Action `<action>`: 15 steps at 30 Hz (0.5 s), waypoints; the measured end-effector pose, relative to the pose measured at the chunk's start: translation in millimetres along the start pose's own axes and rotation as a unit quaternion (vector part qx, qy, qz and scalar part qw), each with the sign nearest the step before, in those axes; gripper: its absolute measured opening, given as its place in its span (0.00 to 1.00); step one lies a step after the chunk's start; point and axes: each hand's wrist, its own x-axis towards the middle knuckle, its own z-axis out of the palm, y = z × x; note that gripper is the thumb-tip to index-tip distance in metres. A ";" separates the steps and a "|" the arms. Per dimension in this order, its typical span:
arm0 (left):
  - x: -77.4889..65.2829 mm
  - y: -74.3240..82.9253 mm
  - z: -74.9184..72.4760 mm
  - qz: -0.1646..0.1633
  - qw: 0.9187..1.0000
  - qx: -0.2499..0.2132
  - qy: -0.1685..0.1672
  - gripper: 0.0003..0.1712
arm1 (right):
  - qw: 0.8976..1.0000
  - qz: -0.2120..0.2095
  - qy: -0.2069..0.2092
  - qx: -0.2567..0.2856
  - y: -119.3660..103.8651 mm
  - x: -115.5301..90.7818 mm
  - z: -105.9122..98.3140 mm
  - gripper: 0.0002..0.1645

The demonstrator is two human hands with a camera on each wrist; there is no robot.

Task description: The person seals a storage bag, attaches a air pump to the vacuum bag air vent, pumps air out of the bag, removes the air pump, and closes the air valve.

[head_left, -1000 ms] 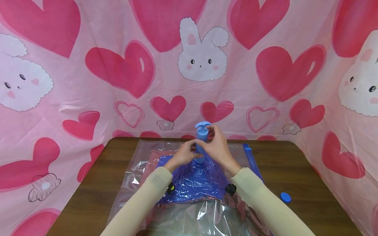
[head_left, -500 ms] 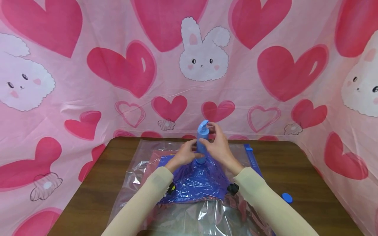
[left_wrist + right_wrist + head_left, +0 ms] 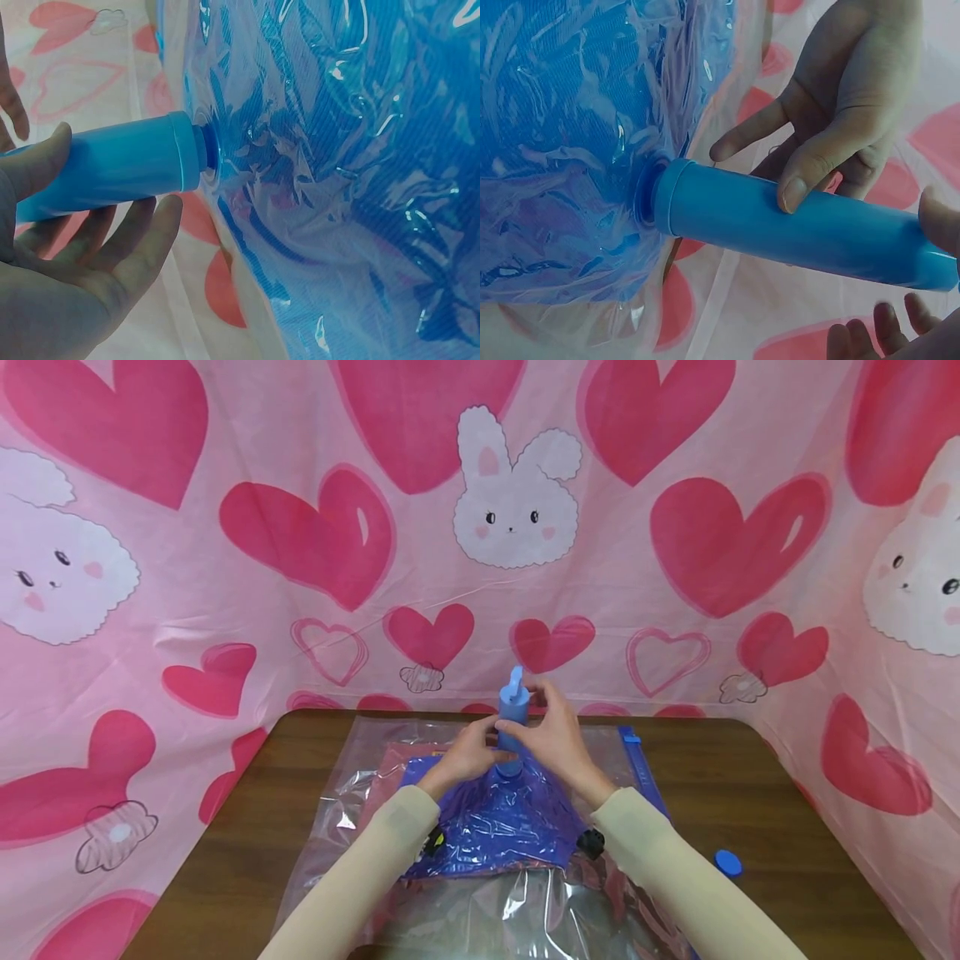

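Note:
A blue hand pump [image 3: 513, 705] stands nearly upright on a plastic storage bag [image 3: 495, 839] with blue fabric showing through. In the left wrist view the pump's collar meets the bag's round blue valve [image 3: 211, 148]. My left hand [image 3: 467, 753] holds the lower barrel, thumb on one side and fingers on the other. Higher up, my right hand [image 3: 557, 739] grips the barrel near its top, thumb against the near side. The light blue pump handle [image 3: 517, 677] stands above the barrel, seen nearly edge-on.
A round blue cap [image 3: 727, 862] lies on the brown wooden table [image 3: 757, 793] at the right. The bag's blue zip strip with its slider [image 3: 630, 738] runs along its right side. Behind the table hangs a pink curtain [image 3: 420, 552] with hearts and rabbits.
The pump handle has turned from broadside to nearly edge-on. The right hand's upper fingers have shifted slightly around the top, while the left hand has stayed on the lower barrel.

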 end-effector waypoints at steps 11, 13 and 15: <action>0.7 0.0 -1.1 0.002 1.000 -0.011 0.005 0.35 | 1.000 -0.018 -0.011 0.000 -1.2 1.6 -2.6 0.35; 1.3 0.5 -1.4 0.004 1.000 -0.011 0.006 0.35 | 1.000 -0.024 -0.017 0.004 -1.9 1.7 -3.4 0.36; 1.8 0.5 -1.4 0.005 1.000 -0.009 0.006 0.35 | 0.999 -0.023 -0.024 0.011 -3.1 1.2 -4.4 0.37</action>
